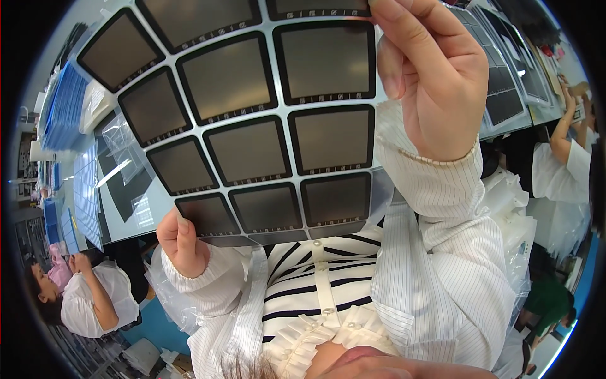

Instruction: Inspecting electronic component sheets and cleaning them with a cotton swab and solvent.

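A large sheet [246, 150] printed with rows of dark, black-bordered rectangular panels is held up before my chest. Clear strips separate the panels, and small pale marks run along their lower borders. My left hand [183, 245] grips the sheet's lower left corner, thumb on the face towards me. At the upper right edge, my right hand [435, 76] pinches the sheet between thumb and fingers. Both hands are closed on it, and the sheet tilts a little. Its top runs out of view.
A stack of blue sheets [66, 107] and clear plastic film [123, 136] lie on the left table. More dark-panelled sheets [502, 82] rest on the right one. A co-worker [98, 306] sits at left; another person's arm [560, 142] reaches in at far right.
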Tool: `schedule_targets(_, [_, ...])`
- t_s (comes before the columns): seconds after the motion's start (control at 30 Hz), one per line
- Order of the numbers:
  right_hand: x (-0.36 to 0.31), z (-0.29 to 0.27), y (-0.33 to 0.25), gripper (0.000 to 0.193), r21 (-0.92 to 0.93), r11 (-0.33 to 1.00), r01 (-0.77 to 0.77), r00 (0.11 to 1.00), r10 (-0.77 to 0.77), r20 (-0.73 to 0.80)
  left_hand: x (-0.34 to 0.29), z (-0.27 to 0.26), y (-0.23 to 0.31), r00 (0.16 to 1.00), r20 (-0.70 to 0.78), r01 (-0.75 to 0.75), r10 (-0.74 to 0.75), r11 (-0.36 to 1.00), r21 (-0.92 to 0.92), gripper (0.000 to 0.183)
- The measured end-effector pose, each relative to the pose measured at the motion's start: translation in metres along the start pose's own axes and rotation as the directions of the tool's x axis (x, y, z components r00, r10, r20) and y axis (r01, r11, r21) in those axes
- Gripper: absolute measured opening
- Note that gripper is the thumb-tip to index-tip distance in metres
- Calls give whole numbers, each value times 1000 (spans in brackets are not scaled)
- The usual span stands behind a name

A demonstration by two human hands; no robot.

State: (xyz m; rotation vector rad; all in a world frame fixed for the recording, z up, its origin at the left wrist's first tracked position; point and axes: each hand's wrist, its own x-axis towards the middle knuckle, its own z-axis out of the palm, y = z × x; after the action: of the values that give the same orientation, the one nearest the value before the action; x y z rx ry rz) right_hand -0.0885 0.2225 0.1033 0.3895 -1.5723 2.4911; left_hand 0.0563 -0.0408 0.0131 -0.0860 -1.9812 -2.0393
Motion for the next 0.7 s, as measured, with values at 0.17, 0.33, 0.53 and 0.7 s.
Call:
schedule_targets(0.17, [7,2,-11,13,-69,992,106,994,-108,-28,-9,-1,9,994,78,-81,75,994,71,26])
schedule_targets(0.33, [5,5,-26,14,-87,981,175,985,-174,11,-20,1,26,993,112,-63,48,988,141,23])
schedule_targets(0.53, [-7,11,-48,13,-70,981,181,983,-178,40,-33,6,46,993,115,-26,11,991,134,25])
schedule_targets(0.7, [-3,14,-50,12,-69,975,210,977,-207,45,-24,14,45,988,150,-48,33,994,100,24])
